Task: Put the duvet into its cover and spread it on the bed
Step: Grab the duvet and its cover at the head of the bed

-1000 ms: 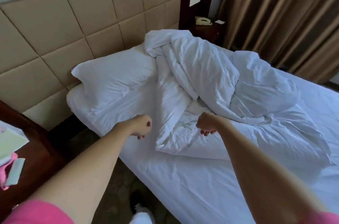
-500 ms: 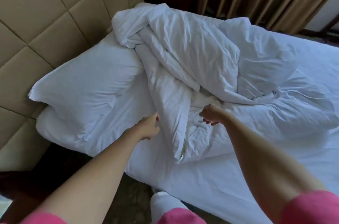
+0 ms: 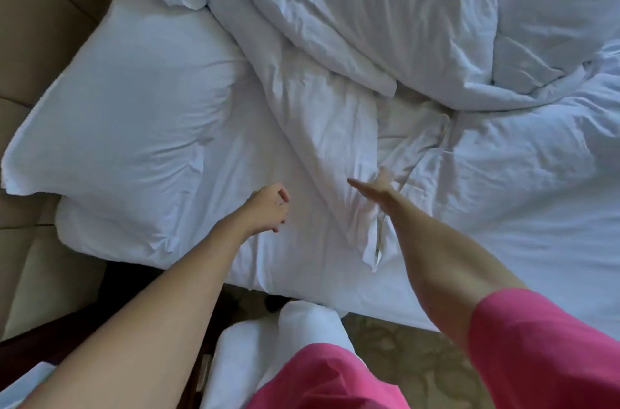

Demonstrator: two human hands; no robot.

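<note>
Right hand now opened flat over crumpled duvet, left hand loosely curled, empty

Left hand loosely curled, right hand flat, both arms outstretched

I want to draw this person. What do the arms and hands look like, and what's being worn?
Both arms are bare from the hands up past the elbow. The left hand and right hand wear no gloves, and no rings or watch show. A bright pink short sleeve covers the right upper arm, matching the pink top below.
</note>
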